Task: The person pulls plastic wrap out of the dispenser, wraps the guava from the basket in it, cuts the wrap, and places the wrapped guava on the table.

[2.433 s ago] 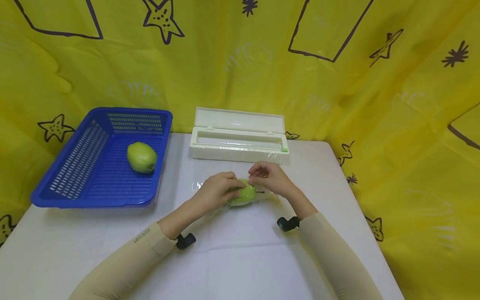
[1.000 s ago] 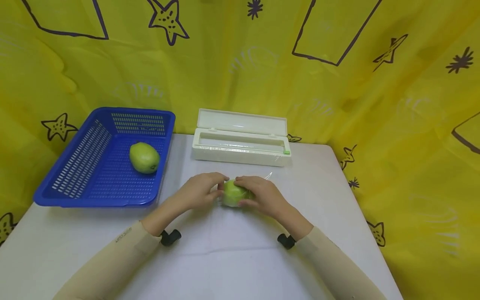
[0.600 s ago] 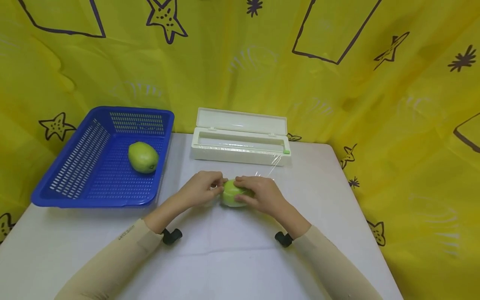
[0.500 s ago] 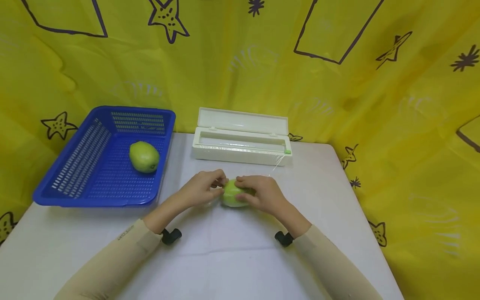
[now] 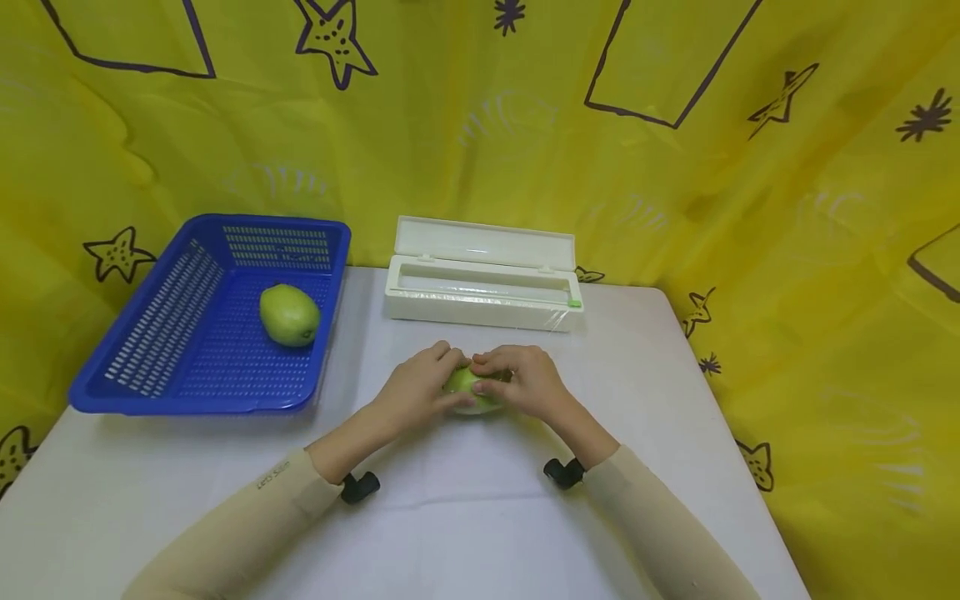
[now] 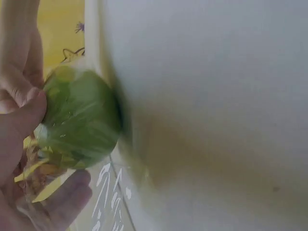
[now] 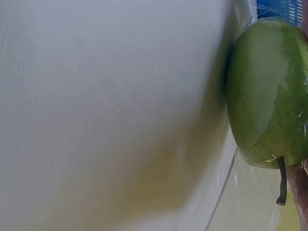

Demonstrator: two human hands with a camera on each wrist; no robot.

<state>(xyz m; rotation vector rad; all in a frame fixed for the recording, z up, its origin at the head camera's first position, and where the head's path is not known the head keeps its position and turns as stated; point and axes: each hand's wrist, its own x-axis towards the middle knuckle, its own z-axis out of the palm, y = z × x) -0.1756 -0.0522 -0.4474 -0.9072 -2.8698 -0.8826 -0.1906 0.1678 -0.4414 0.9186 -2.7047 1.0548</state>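
Left hand (image 5: pixel 416 393) has shifted inward, thumb and fingers curled round the blunt end of the film-wrapped green pear (image 5: pixel 462 380), which lies lengthwise between both hands on the table (image 5: pixel 480 533), stem end toward the gripping right hand (image 5: pixel 534 383).

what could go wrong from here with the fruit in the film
The thin stem on the fruit could poke or tear the clear film around it. The film looks creased, so it may cling to itself or leave loose edges. The rounded fruit sits between the left grip and right grip, so it might roll if both let go.
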